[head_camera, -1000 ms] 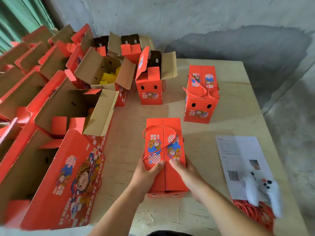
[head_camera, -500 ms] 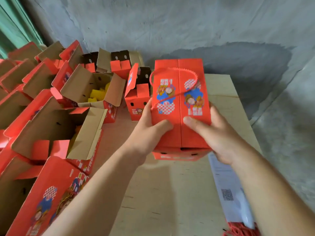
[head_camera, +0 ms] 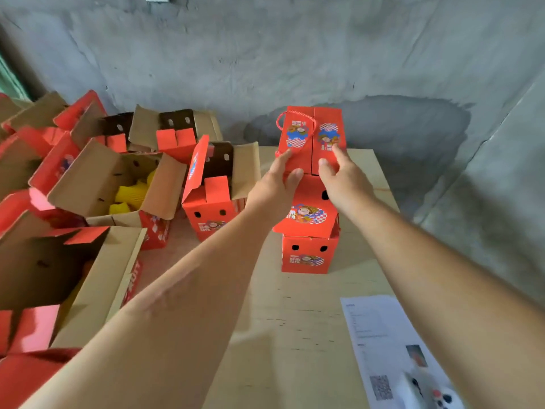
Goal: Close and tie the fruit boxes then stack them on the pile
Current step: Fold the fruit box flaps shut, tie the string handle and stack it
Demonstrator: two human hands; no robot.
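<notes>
At centre right of the frame, a closed red glossy cardboard fruit box with a twisted red cord [head_camera: 313, 137] sits tilted on top of a second closed red cardboard box [head_camera: 309, 252], which stands on the pale plywood table [head_camera: 295, 335]. The left hand [head_camera: 272, 187] holds the upper box's near left edge, thumb and fingers curled onto its lid. The right hand [head_camera: 343, 180] holds the near right edge, fingers and thumb pressed on the printed lid. At left of frame stand open red boxes with brown corrugated flaps [head_camera: 118, 184]; one shows yellow foam netting [head_camera: 131, 194]. A white printed paper sheet [head_camera: 383, 343] lies at lower right.
</notes>
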